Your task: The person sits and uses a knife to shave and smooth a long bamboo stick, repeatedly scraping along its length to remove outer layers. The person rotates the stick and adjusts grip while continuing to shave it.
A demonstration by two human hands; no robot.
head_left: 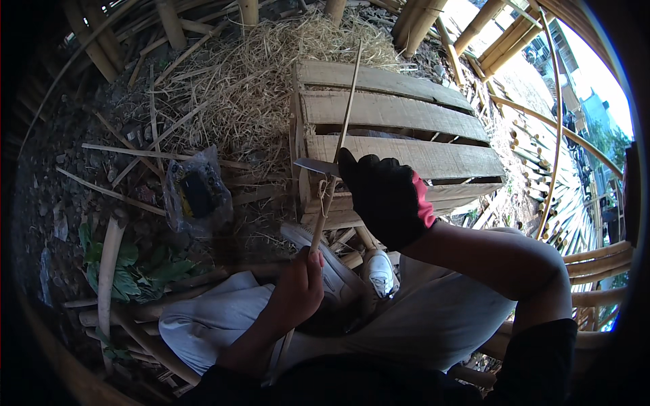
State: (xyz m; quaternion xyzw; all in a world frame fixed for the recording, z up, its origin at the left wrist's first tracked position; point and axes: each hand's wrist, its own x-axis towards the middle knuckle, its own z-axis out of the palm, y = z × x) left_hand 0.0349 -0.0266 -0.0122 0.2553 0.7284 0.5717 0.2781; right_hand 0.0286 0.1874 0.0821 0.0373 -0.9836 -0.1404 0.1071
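My bare left hand (296, 287) is closed around a thin bamboo strip (348, 101) that slants up and away over a wooden crate. On my right hand (386, 196) is a black glove with a red cuff, and its fingers are wrapped round a knife. The handle is hidden inside the glove. The knife's blade (317, 165) points left and lies against the strip, just above my left hand. A curled shaving (324, 187) clings to the strip below the blade. The strip's lower end passes under my left forearm.
The slatted wooden crate (399, 111) stands right in front of me. Straw (250, 81) lies heaped behind and left of it. A clear plastic bag with a dark item (196, 193) is on the ground at left, near green leaves (145, 267). Bamboo poles (542, 196) lie at right.
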